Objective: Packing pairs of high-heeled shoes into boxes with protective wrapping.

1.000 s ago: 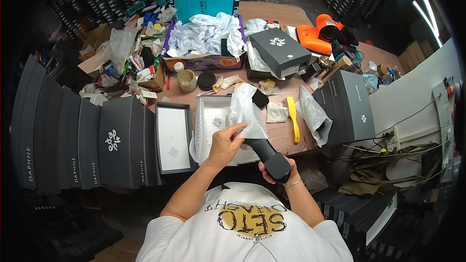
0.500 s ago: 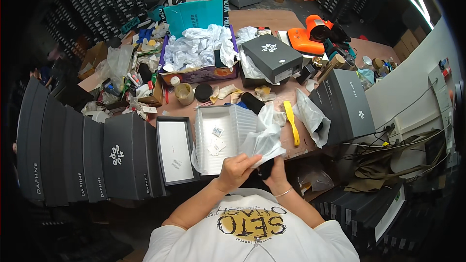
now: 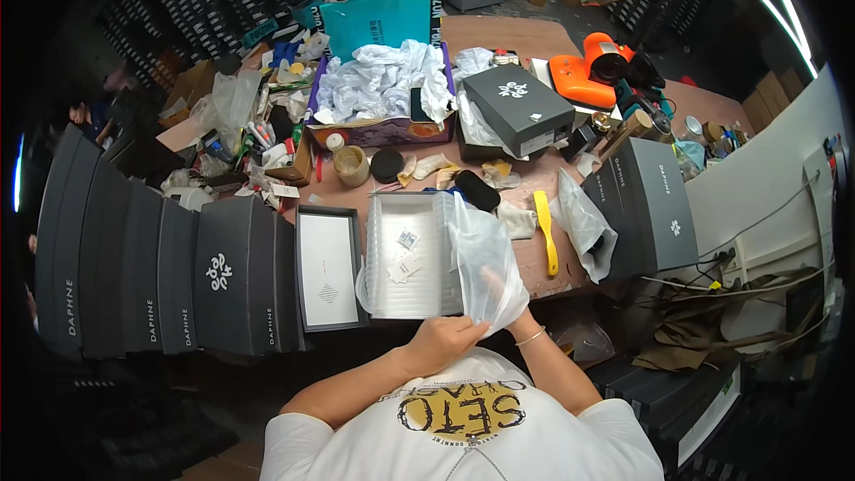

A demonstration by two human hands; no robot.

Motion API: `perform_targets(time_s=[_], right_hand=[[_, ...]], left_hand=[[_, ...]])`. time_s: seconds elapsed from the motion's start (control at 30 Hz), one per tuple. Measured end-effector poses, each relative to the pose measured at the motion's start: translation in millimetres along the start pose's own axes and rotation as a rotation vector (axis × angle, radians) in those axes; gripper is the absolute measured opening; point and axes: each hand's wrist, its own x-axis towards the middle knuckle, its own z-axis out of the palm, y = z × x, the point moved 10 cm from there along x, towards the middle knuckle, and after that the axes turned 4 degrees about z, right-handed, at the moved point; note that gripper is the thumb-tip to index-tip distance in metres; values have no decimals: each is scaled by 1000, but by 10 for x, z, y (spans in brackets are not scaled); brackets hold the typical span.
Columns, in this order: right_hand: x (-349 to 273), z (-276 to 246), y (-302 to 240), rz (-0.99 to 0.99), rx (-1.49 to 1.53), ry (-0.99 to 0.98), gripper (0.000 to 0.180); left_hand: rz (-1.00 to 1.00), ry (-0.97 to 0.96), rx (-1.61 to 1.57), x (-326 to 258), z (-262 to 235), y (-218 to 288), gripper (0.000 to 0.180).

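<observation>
A translucent white plastic bag (image 3: pixel 481 254) hangs over the near table edge, beside the lidless box. My left hand (image 3: pixel 443 343) pinches its lower rim, fingers closed. My right hand (image 3: pixel 506 292) is inside the bag; its fingers show blurrily through the plastic and look stretched out, with nothing visible in them. Left of the bag is an open box lined with ribbed clear plastic (image 3: pixel 441 254), holding a small sachet (image 3: pixel 407 239) and paper tags (image 3: pixel 404 269). A yellow-handled brush (image 3: pixel 546 236) lies to the right, near another plastic bag (image 3: pixel 583 223) with a dark thing inside.
Dark grey shoe boxes (image 3: pixel 233 276) stand in a row at left; others (image 3: pixel 655 205) stand at right. A shallow white-lined lid (image 3: pixel 327 267) lies beside the open box. Farther back are a carton of crumpled paper (image 3: pixel 383 80), a jar (image 3: pixel 352 167) and an orange machine (image 3: pixel 583 80).
The bag has been spread out flatter, and my right hand has gone inside it. My left hand has moved slightly down with the rim. The whole view has shifted a little.
</observation>
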Motion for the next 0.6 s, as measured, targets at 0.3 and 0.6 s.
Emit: perform_targets(time_s=[0.3, 0.6], right_hand=[[-119, 480, 30, -33, -384, -491, 69], [-266, 390, -268, -615, -1305, -230, 63]], left_hand=[[-962, 771, -1013, -804, 60, -1895, 73], [-904, 435, -1355, -438, 916, -809, 82]])
